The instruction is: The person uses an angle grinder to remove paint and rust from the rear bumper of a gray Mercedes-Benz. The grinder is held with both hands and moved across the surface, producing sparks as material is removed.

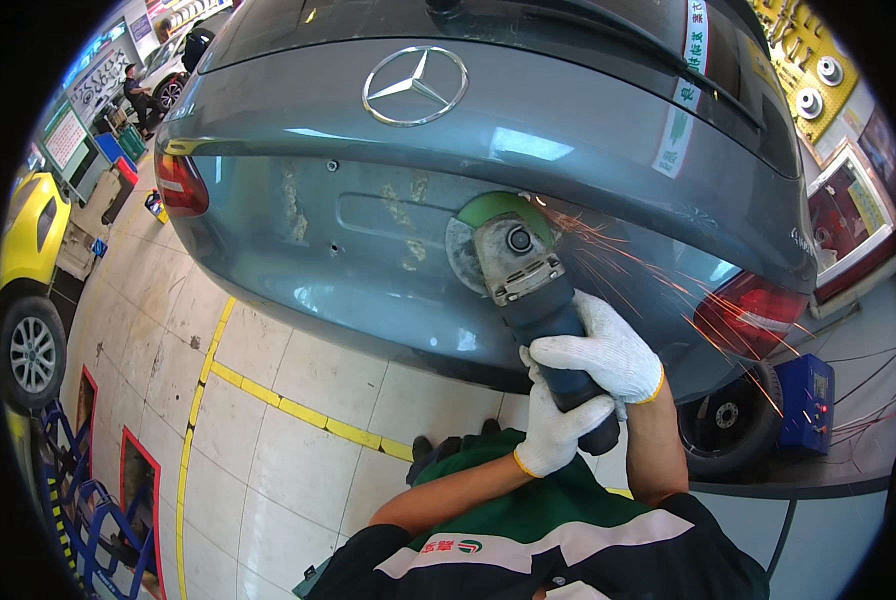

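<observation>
Two-handed work amid orange sparks (568, 220)

White-knit-gloved left hand (563, 430) and matching right hand (613, 350) wrap the black-bodied angle grinder (518, 265) together, its round green disc (483, 207) at the blue-grey painted metal tailgate (368, 290). I'd judge grinding underway, the next move calling for steady pressure. The grinder hides the contact spot; the left fingertips are unclear.
</observation>
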`<state>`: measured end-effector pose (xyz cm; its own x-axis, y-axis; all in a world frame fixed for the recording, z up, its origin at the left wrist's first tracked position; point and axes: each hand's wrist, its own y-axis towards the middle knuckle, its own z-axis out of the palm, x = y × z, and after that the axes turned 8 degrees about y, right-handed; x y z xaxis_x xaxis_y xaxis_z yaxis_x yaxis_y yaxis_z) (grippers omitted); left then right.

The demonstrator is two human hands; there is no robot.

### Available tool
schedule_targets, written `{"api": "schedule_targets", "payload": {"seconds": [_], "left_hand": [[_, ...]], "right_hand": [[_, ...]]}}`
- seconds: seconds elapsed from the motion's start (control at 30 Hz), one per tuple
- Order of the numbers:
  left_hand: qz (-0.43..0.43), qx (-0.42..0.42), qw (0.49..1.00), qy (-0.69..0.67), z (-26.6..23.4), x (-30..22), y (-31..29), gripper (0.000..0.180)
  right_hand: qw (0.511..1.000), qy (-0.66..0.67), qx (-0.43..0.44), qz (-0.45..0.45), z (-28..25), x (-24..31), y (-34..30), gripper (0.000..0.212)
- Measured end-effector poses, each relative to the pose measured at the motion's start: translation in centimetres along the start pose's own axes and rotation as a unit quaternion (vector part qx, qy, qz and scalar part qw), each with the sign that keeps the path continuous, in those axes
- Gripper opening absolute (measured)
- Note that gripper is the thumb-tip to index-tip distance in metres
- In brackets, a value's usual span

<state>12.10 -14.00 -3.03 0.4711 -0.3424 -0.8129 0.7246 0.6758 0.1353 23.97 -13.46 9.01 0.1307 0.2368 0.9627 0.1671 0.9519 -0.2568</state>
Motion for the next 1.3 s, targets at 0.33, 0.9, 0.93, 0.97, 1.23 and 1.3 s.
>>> {"api": "schedule_targets", "payload": {"seconds": [0.33, 0.9, 0.93, 0.97, 1.23, 1.3], "left_hand": [[-0.014, 0.015, 1.000, -0.015, -0.5, 0.6, 0.2, 0.050], [-0.007, 0.001, 1.000, 0.012, 0.5, 0.4, -0.2, 0.046], [-0.007, -0.005, 1.000, 0.011, 0.5, 0.5, -0.2, 0.046], [-0.008, 0.004, 1.000, 0.003, 0.6, 0.4, -0.2, 0.045], [-0.019, 0.036, 0.999, -0.034, 0.2, 0.7, -0.2, 0.044], [-0.009, 0.022, 1.000, -0.015, 0.2, 0.8, -0.2, 0.045]], "right_hand": [[1.000, -0.010, 0.010, 0.001, 0.0, 0.2, 0.3, 0.054], [1.000, 0.010, 0.002, -0.001, -0.4, -0.2, -0.5, 0.053], [1.000, 0.009, 0.001, -0.004, -0.4, -0.3, -0.5, 0.053], [1.000, 0.014, 0.002, 0.001, -0.4, -0.2, -0.6, 0.053], [1.000, 0.006, -0.002, 0.002, -0.4, -0.2, -0.7, 0.055], [1.000, -0.006, -0.005, -0.002, -0.4, -0.2, -0.6, 0.056]]}}
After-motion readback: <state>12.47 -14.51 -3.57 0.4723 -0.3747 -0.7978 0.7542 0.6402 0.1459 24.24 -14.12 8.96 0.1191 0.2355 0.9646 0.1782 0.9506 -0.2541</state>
